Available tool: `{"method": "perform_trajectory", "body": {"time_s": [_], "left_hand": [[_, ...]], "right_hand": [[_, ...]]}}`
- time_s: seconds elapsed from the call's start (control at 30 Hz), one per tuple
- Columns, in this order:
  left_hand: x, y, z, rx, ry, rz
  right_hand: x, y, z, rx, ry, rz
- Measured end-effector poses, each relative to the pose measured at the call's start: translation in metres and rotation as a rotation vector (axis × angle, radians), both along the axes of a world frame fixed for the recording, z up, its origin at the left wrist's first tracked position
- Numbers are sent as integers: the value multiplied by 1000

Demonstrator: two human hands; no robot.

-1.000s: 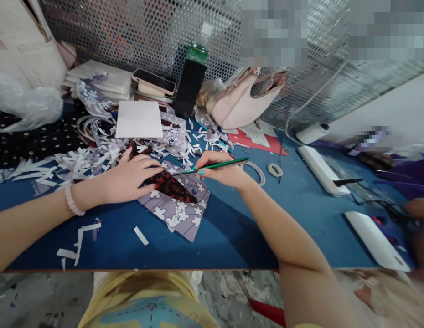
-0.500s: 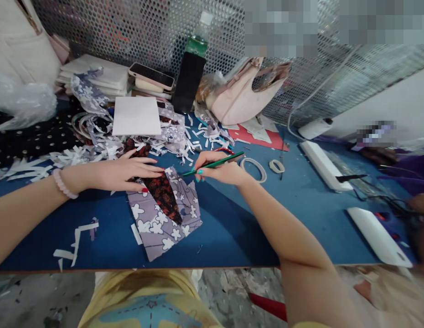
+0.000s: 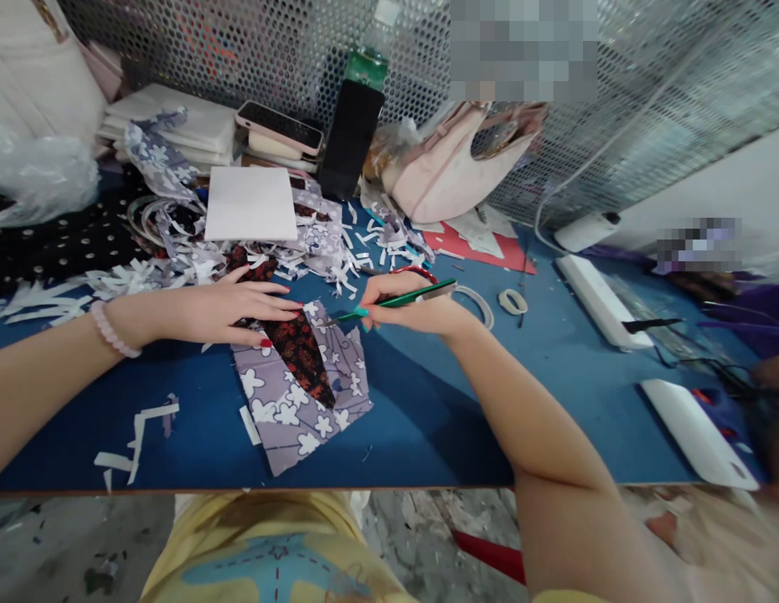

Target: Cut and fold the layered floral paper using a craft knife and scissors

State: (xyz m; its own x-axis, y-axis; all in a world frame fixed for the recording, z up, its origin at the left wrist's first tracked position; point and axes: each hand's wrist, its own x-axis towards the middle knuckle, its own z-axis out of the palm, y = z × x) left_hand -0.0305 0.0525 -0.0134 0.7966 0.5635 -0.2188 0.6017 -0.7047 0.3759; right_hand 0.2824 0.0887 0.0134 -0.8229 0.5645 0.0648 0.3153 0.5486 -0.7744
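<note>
My left hand (image 3: 201, 316) lies flat with fingers spread, pressing a dark cloth piece with a red pattern (image 3: 300, 352) from above. That piece rests on a purple-grey fabric with white flowers (image 3: 282, 435). A beaded bracelet (image 3: 110, 328) circles my left wrist. Closed around a slim green pen-shaped tool (image 3: 420, 295), my right hand (image 3: 395, 308) is at the fabric's upper right. The tool's thin tip meets or hovers over the floral fabric beside the dark piece; which one I cannot tell. Behind the right hand shows a red loop (image 3: 418, 270), partly hidden.
Cut strips (image 3: 364, 251) and scraps cover the back of the blue table (image 3: 427, 435). A white square pad (image 3: 251, 203), black phone-like slab (image 3: 352, 138), bottle (image 3: 369, 63) and pale handbag (image 3: 456, 172) stand behind. Tape rolls (image 3: 512, 301) and white bars (image 3: 600, 301) lie right.
My right hand has shifted slightly right, and the green tool is turned a little, showing a pale side. The left hand stays on the dark piece. The view has tilted slightly.
</note>
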Motion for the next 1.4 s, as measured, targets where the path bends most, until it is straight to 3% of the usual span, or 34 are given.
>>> {"method": "perform_trajectory", "body": {"time_s": [0.27,0.43,0.57,0.77,0.93,1.13,1.33,1.4], "left_hand": [[-3,2,-2,-18,-31,-16],[-4,3,-2,-29,-40,-20],[-4,2,-2,-18,-45,-26],[-6,2,-4,8,-63,-34],[-6,2,-4,16,-56,-32],[-4,1,0,-12,-35,-17],[-8,1,-2,-18,-35,-21],[-12,2,-2,-3,-39,-39]], "right_hand": [[11,3,9,13,-55,64],[27,-3,11,29,-98,-2],[40,-7,5,-10,-70,-112],[31,-7,-11,-38,200,-182],[14,-11,-19,-62,140,-100],[18,-11,-15,-35,78,-64],[31,-5,-17,-72,119,-142],[37,1,-19,17,178,-209]]}}
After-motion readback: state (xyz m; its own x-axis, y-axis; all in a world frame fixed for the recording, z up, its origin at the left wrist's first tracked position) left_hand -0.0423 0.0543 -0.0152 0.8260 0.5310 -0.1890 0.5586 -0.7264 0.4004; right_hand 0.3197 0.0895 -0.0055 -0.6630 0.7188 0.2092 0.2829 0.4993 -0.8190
